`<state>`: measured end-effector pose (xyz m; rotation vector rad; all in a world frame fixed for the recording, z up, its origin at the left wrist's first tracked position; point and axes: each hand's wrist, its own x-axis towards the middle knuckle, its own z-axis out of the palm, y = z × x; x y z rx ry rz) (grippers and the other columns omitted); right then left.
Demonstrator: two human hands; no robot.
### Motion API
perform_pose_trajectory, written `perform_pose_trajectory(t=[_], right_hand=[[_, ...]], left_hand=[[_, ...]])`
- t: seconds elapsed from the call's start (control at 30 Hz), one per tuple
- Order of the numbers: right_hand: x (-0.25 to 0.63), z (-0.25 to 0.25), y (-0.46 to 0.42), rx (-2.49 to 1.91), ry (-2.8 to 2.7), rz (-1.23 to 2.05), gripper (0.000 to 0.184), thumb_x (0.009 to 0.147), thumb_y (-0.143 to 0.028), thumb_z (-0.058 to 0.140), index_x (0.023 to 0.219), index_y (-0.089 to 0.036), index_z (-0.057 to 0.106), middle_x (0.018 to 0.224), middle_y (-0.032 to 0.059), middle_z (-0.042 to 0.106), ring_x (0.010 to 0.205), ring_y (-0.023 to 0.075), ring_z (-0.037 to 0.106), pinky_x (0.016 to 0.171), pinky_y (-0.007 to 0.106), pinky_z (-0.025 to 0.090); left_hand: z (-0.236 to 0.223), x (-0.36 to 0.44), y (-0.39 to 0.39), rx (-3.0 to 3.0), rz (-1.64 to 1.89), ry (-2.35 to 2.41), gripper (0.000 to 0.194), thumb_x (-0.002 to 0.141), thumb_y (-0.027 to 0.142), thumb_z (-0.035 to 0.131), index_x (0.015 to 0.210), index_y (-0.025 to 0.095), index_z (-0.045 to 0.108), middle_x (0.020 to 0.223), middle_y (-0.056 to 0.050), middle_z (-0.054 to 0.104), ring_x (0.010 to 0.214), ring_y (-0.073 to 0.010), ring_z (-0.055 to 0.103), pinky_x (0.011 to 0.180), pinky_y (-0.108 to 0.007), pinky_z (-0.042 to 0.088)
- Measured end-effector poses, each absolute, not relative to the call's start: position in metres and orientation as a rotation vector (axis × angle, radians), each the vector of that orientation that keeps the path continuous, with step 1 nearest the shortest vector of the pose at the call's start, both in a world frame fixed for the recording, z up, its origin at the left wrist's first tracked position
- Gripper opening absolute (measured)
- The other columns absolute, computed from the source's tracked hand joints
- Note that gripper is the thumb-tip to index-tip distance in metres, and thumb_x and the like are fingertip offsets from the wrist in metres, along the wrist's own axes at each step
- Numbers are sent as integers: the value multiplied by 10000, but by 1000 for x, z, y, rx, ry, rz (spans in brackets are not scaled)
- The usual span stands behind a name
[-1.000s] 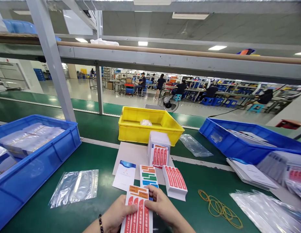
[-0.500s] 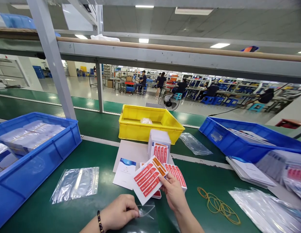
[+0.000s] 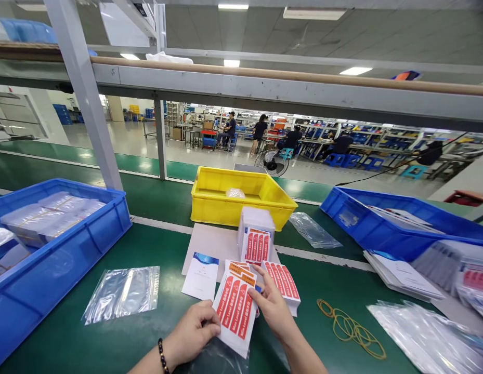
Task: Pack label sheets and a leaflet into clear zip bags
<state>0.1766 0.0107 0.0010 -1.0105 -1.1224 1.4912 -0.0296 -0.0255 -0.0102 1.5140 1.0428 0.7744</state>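
Note:
My right hand [image 3: 275, 306] pinches a sticker sheet [image 3: 234, 314] with red labels, its thumb on the upper right corner. The sheet's lower end points down over a clear plastic bag [image 3: 221, 359]. My left hand [image 3: 194, 330], with a beaded bracelet on the wrist, is closed on the bag's mouth at the sheet's left edge. How far the sheet lies inside the bag is hard to make out. Beyond the hands sit a stack of red label sheets [image 3: 283, 283], a white booklet [image 3: 200, 275] with a blue top, and a tall bagged stack [image 3: 257, 239].
A yellow bin [image 3: 225, 210] stands at the back, with blue bins at left [image 3: 104, 234] and right [image 3: 354, 213]. Flat clear bags [image 3: 122, 293] lie at left. Rubber bands [image 3: 350, 330] and more bags [image 3: 424, 337] are at right. A metal post rises at left.
The sticker sheet has turned upright and come down to the bag's mouth by my left hand. My right hand has shifted slightly with it; the left stays nearly in place.

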Motion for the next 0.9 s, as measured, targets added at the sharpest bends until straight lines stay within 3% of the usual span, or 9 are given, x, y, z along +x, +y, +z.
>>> perform_pose_trajectory(t=[0.1,0.37,0.6,0.9], right_hand=[[181,5,12,-1032,-1120,1479,731,681,-464,677,1299,-263,344,997,82,661,817,250,643,678,374,511],[181,2,13,-1062,-1226,1436,544,659,-449,694,1131,-241,520,1088,96,623,858,256,628,667,372,522],[192,5,15,-1101,-1179,1396,511,681,-426,685,1118,-243,493,1036,82,639,863,260,631,695,392,520],[171,-8,9,-1094,-1315,1465,500,710,-440,640,1141,-232,496,983,69,654,763,222,633,624,350,507]], left_hand=[[-8,-30,-27,1498,756,994,99,676,170,559,588,154,601,754,-13,554,756,-158,499,702,-252,365],[-7,-30,-29,1533,751,944,146,716,254,582,617,152,615,795,-26,535,801,-173,506,739,-267,374],[-4,-29,-29,1548,730,976,92,689,161,565,617,170,621,824,-13,497,822,-162,489,757,-259,375],[-8,-27,-27,1456,816,995,129,691,246,581,607,153,614,798,-20,470,819,-184,476,762,-289,365]])
